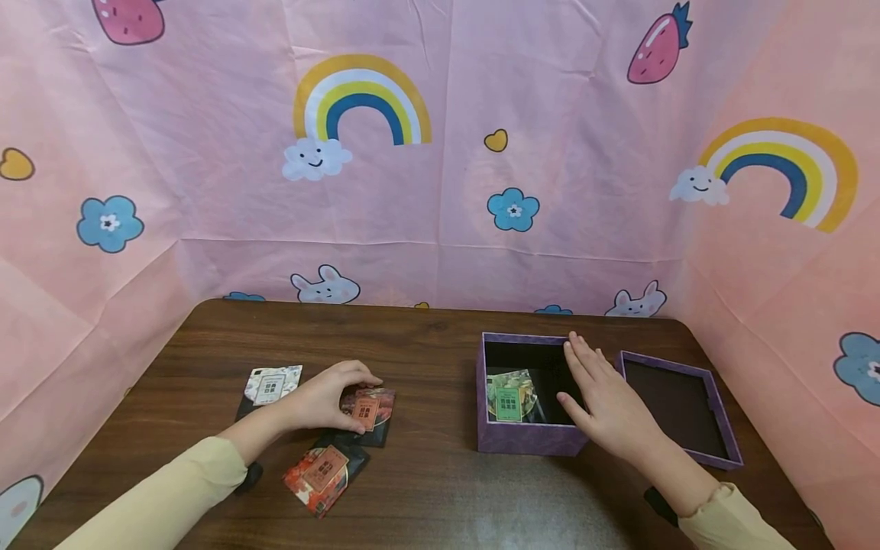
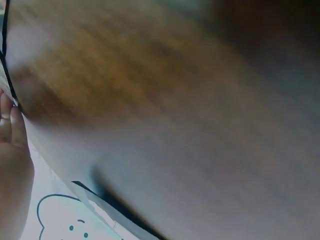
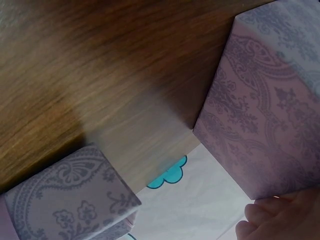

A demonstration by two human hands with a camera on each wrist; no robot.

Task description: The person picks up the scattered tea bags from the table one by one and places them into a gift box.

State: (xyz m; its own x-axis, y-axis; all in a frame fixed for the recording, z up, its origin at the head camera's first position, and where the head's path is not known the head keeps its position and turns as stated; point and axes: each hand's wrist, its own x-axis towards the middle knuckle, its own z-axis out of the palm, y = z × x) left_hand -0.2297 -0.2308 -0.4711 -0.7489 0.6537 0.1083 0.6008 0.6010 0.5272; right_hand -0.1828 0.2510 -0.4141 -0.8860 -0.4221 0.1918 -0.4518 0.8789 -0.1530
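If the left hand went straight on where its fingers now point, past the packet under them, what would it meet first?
Probably the left side of the purple box; only bare table shows between. The height of the left hand is hard to judge, so it might pass above the box.

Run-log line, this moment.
left hand: over farther red packet, grip unclear | right hand: touching purple box | green packet: in box
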